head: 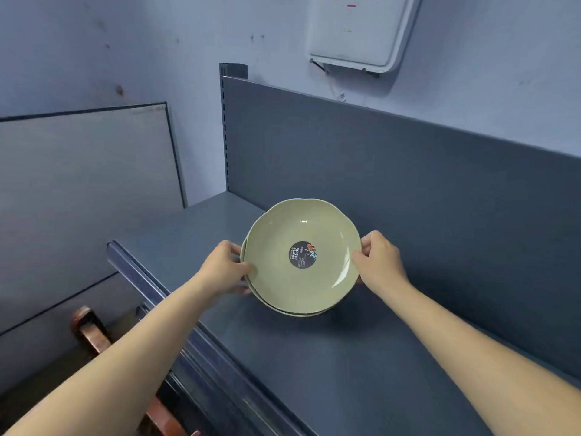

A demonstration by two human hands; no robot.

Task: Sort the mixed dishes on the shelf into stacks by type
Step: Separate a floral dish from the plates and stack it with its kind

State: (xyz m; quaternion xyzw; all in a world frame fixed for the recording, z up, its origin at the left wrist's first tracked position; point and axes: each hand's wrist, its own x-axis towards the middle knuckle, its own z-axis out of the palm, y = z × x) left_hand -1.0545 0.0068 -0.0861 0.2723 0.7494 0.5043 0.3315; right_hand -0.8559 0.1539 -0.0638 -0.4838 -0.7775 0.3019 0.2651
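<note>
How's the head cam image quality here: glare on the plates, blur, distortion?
Head view: even, cool light; small glare spots on the plates, sticker text legible. Head view: soft shadow under them on the shelf. Head view: wide-angle stretch on the forearms near the bottom corners; left hand and right hand sharp, no motion blur.

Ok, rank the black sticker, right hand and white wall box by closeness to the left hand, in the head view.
1. Black sticker, centre of the plate the left hand grips.
2. Right hand, on the opposite rim.
3. White wall box, high on the far wall.
</note>
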